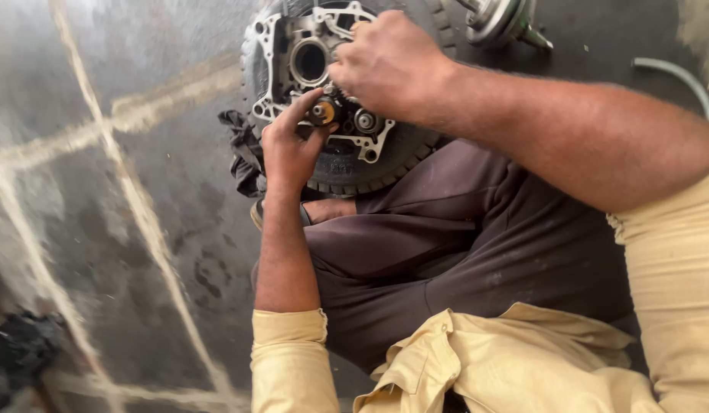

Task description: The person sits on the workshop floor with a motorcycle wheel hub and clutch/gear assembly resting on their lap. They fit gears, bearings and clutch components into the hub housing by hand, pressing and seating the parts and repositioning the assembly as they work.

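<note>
A grey metal engine case (274, 57) with a round bore lies flat on a black tyre (347, 172) on the floor in front of me. My left hand (289, 145) pinches a small brass-coloured round part (322, 112) at the case's near edge, next to a small bearing (366, 121). My right hand (385, 65) rests on top of the case, its fingers curled onto the metal just above that part; what its fingertips grip is hidden.
A dark rag (243, 149) lies left of the tyre. A round metal part with a shaft (500, 19) sits at the top right, with a grey hose (679, 76) beyond it. The stained concrete floor (102, 191) spreads to the left; my dark trousers fill the lower middle.
</note>
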